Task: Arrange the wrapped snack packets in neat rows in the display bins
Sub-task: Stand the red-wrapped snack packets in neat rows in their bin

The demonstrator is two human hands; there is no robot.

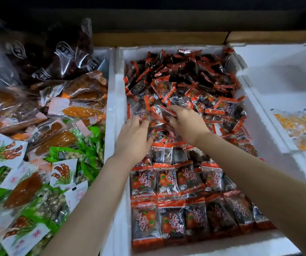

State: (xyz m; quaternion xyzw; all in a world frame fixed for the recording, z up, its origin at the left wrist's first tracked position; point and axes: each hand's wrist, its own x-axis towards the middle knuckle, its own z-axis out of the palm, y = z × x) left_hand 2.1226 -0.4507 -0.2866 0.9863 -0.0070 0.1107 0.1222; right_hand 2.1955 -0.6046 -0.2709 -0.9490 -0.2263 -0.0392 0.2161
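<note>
With the left hand (135,137) and right hand (187,122) both curled round loose snack packets (167,93) heaped mid-way in the foam bin (119,108), a slippery wrapper could slide free, or a dragging wrist knock the near rows (167,182) askew.
</note>
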